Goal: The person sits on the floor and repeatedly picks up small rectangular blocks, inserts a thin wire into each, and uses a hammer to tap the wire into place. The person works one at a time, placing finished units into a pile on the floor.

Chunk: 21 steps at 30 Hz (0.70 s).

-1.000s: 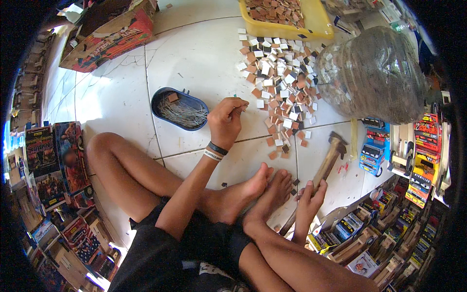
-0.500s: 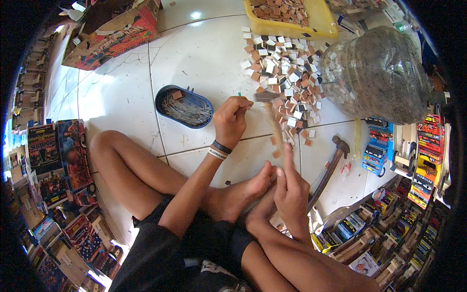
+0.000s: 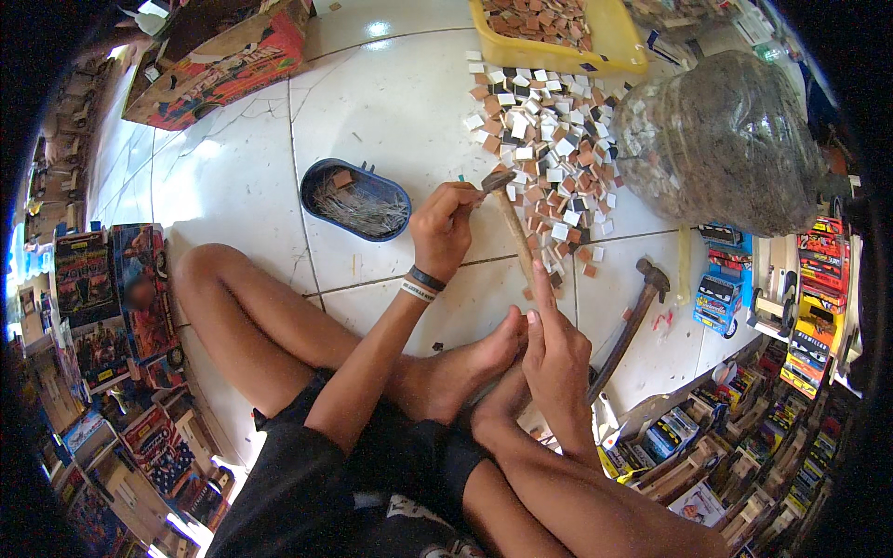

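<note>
My right hand (image 3: 556,358) is wrapped round the wooden handle of a hammer (image 3: 513,221), its index finger stretched along the shaft. The metal head is right at the fingertips of my left hand (image 3: 443,228), which pinches something too small to make out. Beyond the hammer, a loose heap of small square tiles (image 3: 558,149), white, black and brown, spreads over the floor. Left of my left hand stands a dark blue oval tray (image 3: 311,206) holding many thin nails (image 3: 358,209) and a brown square piece (image 3: 342,178).
A yellow tub (image 3: 558,59) of brown squares stands at the far edge. A bulging clear plastic sack (image 3: 721,144) sits at right, near a second hammer (image 3: 633,321). Colourful wooden toy trucks (image 3: 716,293) line both sides; a printed carton (image 3: 228,74) is far left.
The hammer head has swung left, from beside the tile heap to my left fingertips. My left hand keeps its pinch in nearly the same place.
</note>
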{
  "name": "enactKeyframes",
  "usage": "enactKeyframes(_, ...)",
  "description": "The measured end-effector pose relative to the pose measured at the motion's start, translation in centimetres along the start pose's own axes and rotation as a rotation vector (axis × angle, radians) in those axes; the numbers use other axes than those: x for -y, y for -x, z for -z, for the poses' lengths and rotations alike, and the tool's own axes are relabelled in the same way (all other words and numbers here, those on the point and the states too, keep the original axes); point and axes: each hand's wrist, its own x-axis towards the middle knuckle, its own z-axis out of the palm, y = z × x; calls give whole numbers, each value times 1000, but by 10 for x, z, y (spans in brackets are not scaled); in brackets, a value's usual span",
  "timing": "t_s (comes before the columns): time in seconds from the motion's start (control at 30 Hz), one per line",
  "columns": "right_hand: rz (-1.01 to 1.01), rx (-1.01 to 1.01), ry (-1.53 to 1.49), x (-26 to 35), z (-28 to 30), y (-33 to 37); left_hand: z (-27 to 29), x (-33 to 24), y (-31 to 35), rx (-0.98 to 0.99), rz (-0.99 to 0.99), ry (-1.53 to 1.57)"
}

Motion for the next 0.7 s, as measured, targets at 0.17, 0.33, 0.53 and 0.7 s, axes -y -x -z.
enactKeyframes(0.17, -13, -6, -43, 0, 2, 2, 2, 2, -2, -6, -107, -71)
enactKeyframes(0.33, 97, -96, -36, -3, 0, 1, 0, 6, -1, 4, 7, 3)
enactKeyframes(0.53, 81, -28, -20, -3, 4, 3, -5, 5, 2, 28, 48, -13)
enactKeyframes(0.7, 263, -284, 5, 0, -2, 8, -5, 5, 0, 21, 47, 15)
